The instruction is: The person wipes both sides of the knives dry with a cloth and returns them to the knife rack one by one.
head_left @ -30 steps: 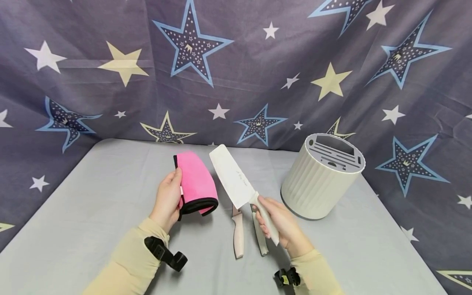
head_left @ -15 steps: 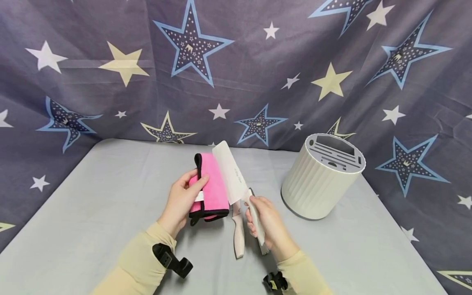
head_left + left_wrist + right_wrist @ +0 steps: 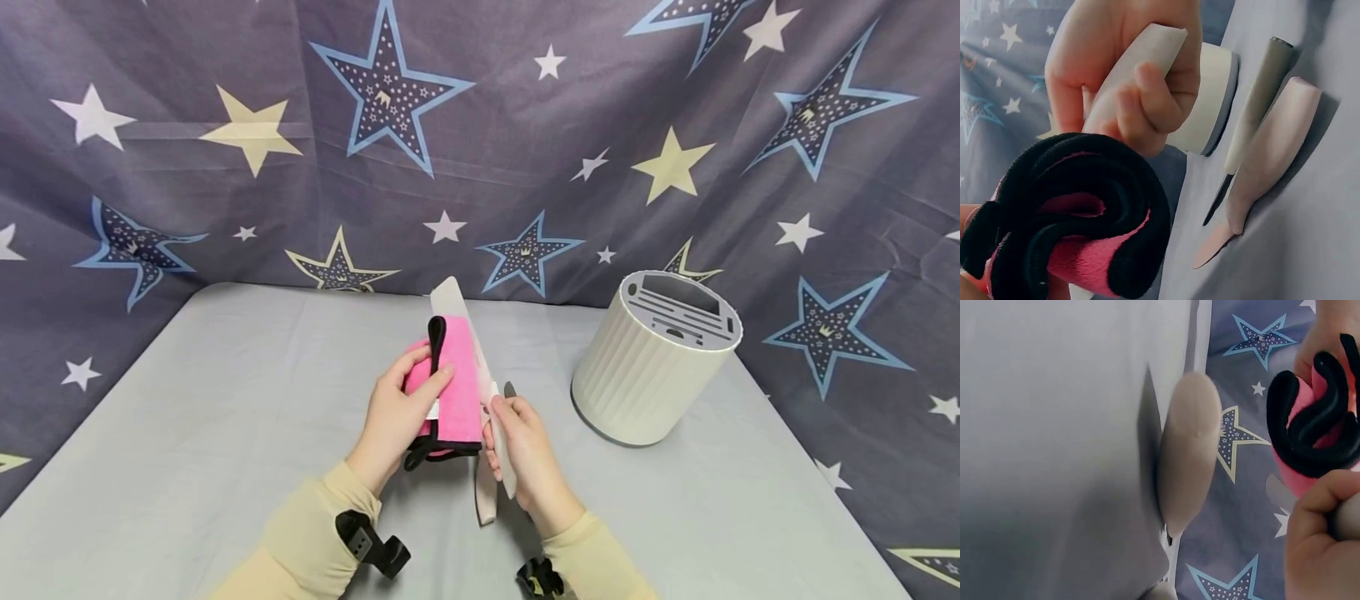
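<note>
My left hand [image 3: 397,408] grips a folded pink cloth [image 3: 459,379] with black edging, thumb on top. In the left wrist view, the end of the cloth [image 3: 1085,206] shows its rolled layers. The handle of a broad white cleaver [image 3: 448,296] is held in my right hand [image 3: 528,450]. The cloth lies against the blade in the head view and hides much of it. Below, a knife with a pinkish handle [image 3: 1279,150] lies on the table beside a knife with a grey-green handle [image 3: 1260,100]; the head view shows little of either.
A ribbed cream knife block [image 3: 645,375] with a slotted grey top stands on the right of the grey-covered table [image 3: 225,400]. A dark star-patterned curtain [image 3: 480,150] hangs behind and along the sides.
My left hand has moved right with the cloth, turning it and bringing it against the blade. My right hand has shifted left with the cleaver, whose blade now stands more edge-on.
</note>
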A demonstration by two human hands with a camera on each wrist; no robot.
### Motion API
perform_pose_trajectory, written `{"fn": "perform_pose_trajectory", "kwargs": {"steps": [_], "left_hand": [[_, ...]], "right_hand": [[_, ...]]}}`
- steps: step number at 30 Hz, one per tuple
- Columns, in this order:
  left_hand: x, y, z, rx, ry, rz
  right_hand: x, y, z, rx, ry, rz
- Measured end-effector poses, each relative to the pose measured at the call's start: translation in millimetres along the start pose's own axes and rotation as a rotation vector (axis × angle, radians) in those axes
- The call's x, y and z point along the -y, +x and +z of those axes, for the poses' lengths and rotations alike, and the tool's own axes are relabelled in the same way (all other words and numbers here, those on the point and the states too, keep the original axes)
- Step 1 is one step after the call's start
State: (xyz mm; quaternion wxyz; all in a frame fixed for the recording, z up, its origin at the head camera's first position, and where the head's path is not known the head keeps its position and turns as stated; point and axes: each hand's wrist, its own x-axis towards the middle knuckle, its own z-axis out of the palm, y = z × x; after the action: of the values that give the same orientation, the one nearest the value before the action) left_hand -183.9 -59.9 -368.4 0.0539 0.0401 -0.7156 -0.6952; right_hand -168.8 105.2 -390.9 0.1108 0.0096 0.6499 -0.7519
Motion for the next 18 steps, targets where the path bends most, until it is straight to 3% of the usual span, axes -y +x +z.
{"fn": "perform_pose_trajectory", "kwargs": {"steps": [11,18], "left_hand": [[-2.2,-10.8,8.9,-0.066,0.119,0.069],[-4.8,-17.1,13.7,-0.109,0.182,0.164]], "right_hand": [[-2,-6,11,-0.039,-0.074,-0.042],[-2,-8,15,-0.104,-0.115,-0.068]]}}
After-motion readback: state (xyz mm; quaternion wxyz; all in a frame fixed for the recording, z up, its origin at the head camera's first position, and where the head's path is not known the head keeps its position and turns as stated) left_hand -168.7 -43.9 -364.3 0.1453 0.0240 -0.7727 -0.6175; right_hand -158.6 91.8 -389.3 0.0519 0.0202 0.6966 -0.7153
